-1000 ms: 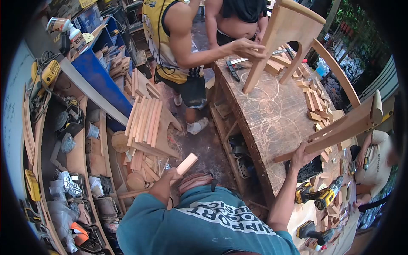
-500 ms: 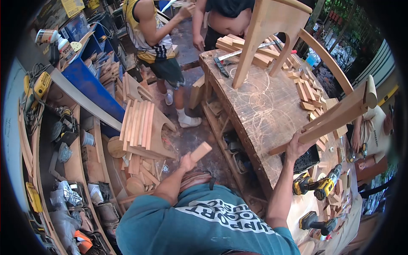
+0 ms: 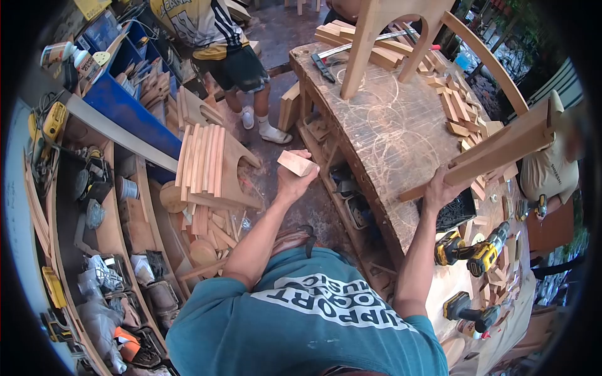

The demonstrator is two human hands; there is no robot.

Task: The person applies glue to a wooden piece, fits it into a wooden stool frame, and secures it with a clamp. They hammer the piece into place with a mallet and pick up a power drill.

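Here we are, and our left hand (image 3: 295, 178) is just shy of the middle of the view, its grip clamped on a short, pale, rectangular wooden block (image 3: 297, 163) held out over the floor, well apart from the counter. Over at three o'clock, our right hand (image 3: 442, 188) has its grip closed around the edge of a long, flat, brown wooden beam (image 3: 511, 150), near its lower end. Underneath spreads the scuffed brown wooden counter (image 3: 382, 147), with a black tray of dark screws (image 3: 456, 212) just beside that hand. We've got a yellow-and-black cordless drill (image 3: 480, 252) between three and four o'clock, pale wooden slats (image 3: 204, 160) stacked around nine to ten, and a person in a yellow-and-white jersey (image 3: 204, 28) at eleven.
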